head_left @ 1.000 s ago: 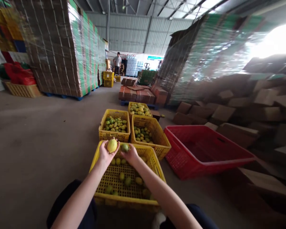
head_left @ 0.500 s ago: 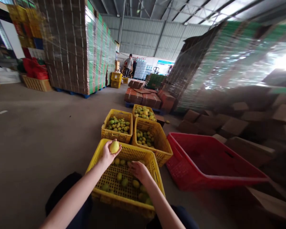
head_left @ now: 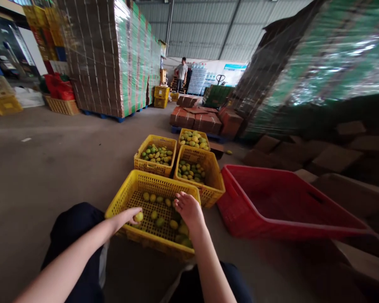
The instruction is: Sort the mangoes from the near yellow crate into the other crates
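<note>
My left hand is closed around a yellow-green mango at the left side of the nearest yellow crate. Over the crate's right side is my right hand, fingers apart and slightly curled, with nothing visible in it. Several loose mangoes lie on the crate's slotted floor, some in a row toward the far side and others gathered at the right. My right forearm hides part of the near right corner.
Behind stand a left crate, a right crate and a far crate, all holding mangoes. A large red bin is at the right, beside cardboard boxes. Wrapped pallet stacks rise behind; a person stands far back.
My left hand has lowered the mango from above the far rim to the crate's near left. My right hand has risen from among the mangoes. The view has tilted down.
</note>
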`<state>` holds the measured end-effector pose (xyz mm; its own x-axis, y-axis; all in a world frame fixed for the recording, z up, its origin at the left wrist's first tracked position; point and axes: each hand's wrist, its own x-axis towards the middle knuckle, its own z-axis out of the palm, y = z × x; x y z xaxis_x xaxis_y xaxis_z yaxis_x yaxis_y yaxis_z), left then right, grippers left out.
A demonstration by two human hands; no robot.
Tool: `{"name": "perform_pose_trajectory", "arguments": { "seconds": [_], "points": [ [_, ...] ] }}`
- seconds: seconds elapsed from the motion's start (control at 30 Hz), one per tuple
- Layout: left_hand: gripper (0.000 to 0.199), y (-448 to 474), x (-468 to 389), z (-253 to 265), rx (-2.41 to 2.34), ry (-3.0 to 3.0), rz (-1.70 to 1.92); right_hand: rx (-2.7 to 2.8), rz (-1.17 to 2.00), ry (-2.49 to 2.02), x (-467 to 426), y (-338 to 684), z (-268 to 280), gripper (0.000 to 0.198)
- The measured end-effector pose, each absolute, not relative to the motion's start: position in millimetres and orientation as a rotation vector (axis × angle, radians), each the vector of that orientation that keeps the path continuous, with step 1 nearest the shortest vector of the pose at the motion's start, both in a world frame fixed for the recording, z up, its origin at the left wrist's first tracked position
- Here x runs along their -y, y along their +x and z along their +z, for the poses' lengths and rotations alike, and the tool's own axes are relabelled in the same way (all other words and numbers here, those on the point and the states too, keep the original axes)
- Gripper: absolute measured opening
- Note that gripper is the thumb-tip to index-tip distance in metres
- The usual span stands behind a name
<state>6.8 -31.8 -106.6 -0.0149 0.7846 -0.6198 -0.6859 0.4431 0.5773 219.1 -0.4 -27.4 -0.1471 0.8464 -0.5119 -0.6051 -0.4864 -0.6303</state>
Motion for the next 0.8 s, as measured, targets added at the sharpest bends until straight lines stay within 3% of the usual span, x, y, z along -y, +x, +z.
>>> {"name": "perform_pose_trajectory", "arguments": {
  "seconds": [0.1,0.23,0.37,0.47,0.63,0.73,0.8],
  "points": [
    [0.037,39.6,30.8,-88.9,-1.187,0.222,1.089,0.281,1.761,-1.003,5.5,235.4,-17.8,0.015],
    [0.039,91.4,-34.8,-34.8,-1.293,0.413,0.981,0.214,1.666,-0.922,10.8,258.2,-10.6,0.016],
    [0.023,124.4,-128.0,37.1,-1.343,0.649,1.008,0.202,1.645,-0.888,16.1,272.5,-6.4,0.012],
    [0.014,118.7,-161.6,56.6,-1.339,0.823,1.063,0.143,1.659,-0.833,18.7,275.8,-0.5,0.013],
    [0.024,74.9,-119.0,-17.9,-1.329,0.918,0.949,0.063,1.655,-0.740,11.4,283.1,3.0,0.018],
    [0.011,54.1,-67.7,-85.4,-1.379,0.753,0.868,0.019,1.539,-0.685,3.2,296.4,-7.2,0.020],
    [0.025,46.6,-36.5,-119.7,-1.363,0.638,0.892,0.078,1.448,-0.638,0.3,306.5,-17.0,0.019]
  ]
}}
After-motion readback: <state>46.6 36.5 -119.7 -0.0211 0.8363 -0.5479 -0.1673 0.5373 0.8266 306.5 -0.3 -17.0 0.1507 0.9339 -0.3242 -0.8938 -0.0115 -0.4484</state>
